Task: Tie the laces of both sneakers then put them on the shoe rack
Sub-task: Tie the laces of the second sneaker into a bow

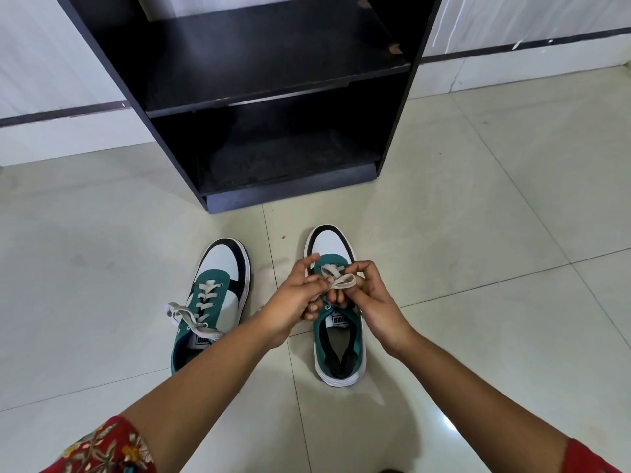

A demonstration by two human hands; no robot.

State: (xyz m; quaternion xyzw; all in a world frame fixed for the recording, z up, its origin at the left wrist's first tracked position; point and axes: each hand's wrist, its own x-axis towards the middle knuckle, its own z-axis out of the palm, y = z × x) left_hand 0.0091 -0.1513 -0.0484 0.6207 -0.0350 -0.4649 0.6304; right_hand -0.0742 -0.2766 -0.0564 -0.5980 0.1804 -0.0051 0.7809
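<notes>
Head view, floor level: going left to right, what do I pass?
Left sneaker with its lace lying loose → left hand → white lace pinched between both hands → right hand, working over the right sneaker.

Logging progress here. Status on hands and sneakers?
Left hand and right hand both pinching the right sneaker's lace, mid-tie. Left sneaker on floor, lace loose. Shoe rack unobstructed.
</notes>
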